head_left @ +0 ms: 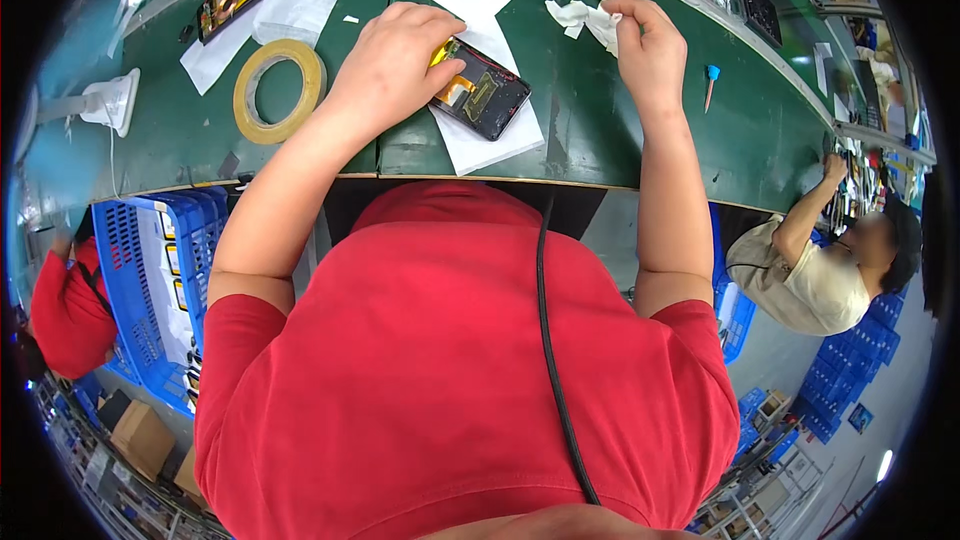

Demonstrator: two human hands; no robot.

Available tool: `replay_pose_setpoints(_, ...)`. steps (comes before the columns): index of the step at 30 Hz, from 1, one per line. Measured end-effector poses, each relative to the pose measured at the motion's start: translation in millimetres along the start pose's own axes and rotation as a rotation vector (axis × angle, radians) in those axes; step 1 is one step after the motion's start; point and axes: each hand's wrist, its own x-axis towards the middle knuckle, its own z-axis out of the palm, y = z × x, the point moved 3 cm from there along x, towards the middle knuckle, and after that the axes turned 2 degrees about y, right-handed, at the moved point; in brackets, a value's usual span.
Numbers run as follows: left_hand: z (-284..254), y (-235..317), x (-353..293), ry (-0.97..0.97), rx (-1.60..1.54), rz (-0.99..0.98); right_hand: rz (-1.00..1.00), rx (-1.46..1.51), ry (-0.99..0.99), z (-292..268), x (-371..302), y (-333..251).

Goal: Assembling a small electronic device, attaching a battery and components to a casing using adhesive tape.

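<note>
On the green workbench, an opened smartphone [488,98] lies at a slant on white paper [500,148]. Its dark inside shows, with a gold-coloured patch and yellow at the far left end. My left hand [392,68] is closed over that end, thumb across the inside and fingers along the far edge; it hides part of the phone. To the right, my right hand [652,52] is raised near the bench, thumb and forefinger pinched on a crumpled white paper scrap [597,26]. Its other fingers are curled in.
A roll of tan tape [245,90] lies left of my left forearm. Another opened phone [232,2] sits farther left. A small blue-handled screwdriver [711,80] is at the right. Blue crates [130,270] stand below the bench; a co-worker [815,265] is at the right.
</note>
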Motion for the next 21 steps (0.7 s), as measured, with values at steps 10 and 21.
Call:
replay_pose_setpoints(10, 0, 16, -3, -0.140, 0.122, -0.181, -0.190, 0.088, -0.156, 28, -43, -78)
replay_pose_setpoints(21, 10, 22, 1, -0.055, -0.030, -0.042, -0.347, 0.009, -0.150, 39, -65, -74)
